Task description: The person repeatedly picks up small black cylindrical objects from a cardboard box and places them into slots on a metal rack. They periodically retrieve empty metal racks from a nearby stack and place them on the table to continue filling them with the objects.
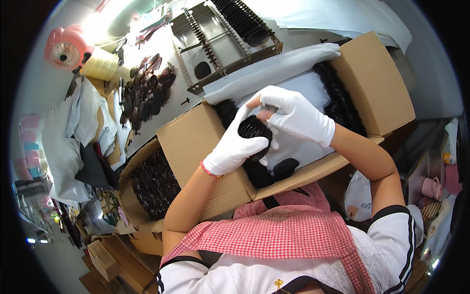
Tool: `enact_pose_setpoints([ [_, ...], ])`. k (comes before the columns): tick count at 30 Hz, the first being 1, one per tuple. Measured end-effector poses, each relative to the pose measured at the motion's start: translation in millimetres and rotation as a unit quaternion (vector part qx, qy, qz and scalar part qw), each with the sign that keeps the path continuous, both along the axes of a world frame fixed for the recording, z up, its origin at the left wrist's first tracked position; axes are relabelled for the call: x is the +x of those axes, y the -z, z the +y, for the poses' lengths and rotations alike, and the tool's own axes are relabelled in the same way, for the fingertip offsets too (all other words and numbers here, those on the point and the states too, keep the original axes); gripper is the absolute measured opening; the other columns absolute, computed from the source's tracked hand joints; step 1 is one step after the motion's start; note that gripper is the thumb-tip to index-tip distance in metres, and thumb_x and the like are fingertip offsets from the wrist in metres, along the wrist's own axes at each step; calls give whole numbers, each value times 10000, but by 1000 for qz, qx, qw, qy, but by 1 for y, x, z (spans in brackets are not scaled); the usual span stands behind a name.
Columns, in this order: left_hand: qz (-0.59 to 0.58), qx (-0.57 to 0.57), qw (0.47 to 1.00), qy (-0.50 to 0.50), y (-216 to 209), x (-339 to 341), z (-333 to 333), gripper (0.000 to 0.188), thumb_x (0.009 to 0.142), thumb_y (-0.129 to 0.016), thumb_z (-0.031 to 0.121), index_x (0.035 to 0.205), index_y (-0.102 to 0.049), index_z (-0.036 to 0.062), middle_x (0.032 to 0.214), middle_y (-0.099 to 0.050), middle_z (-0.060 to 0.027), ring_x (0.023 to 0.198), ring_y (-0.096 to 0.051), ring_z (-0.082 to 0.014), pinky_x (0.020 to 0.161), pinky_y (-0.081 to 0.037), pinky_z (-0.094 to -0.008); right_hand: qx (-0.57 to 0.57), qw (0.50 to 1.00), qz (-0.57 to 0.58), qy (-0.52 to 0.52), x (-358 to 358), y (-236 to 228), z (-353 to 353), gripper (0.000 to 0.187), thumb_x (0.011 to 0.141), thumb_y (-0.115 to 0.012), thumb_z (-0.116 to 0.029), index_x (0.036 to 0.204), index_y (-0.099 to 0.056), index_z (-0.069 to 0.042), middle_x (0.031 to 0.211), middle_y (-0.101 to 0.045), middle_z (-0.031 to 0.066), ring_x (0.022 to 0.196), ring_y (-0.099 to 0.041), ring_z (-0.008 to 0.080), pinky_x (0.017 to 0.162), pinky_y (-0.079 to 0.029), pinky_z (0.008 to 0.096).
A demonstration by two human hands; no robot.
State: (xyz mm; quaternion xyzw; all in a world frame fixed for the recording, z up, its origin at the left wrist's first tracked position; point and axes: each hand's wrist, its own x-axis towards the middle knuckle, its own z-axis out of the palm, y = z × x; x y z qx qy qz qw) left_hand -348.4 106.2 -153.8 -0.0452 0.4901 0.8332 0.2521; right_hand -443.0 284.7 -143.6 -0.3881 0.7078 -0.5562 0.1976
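Note:
Both my hands wear white gloves with some fingertips bare, over an open cardboard box (303,175). In my left hand (236,148) is a stack of dark, glossy lenses (253,128), held on edge between thumb and fingers. Just right of the stack, my right hand (299,116) has its thumb and forefinger pinched together; whatever is between them is too small to make out. Inside the box, rows of black lenses (340,98) line the sides around white paper (313,88). A loose dark lens (286,169) lies by the box's near wall.
Beyond the box stands a metal rack (215,44) with dark lenses in slots. Loose brown lenses (147,93) are heaped on the table to its left. Another box (152,183) full of dark pieces sits at left. A pink fan (66,49) stands far left.

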Motion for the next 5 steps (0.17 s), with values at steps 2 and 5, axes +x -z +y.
enact_pose_setpoints([
  [2, 3, 12, 997, -74, 1, 11, 5, 1087, 780, -781, 156, 1592, -59, 170, 1328, -507, -118, 979, -676, -306, 600, -617, -366, 54, 998, 24, -16, 3, 2, -5, 247, 885, -694, -115, 1123, -679, -50, 966, -678, 130, 878, -670, 270, 796, -539, 326],
  [5, -15, -16, 992, -128, -1, 31, 0, 1096, 797, -790, 172, 1600, -47, 219, 1358, -478, -123, 998, -675, -316, 606, -628, -370, 102, 995, -1, -22, 11, 2, -17, 222, 882, -708, -153, 1078, -692, -51, 998, -696, 141, 915, -678, 270, 820, -534, 343],
])
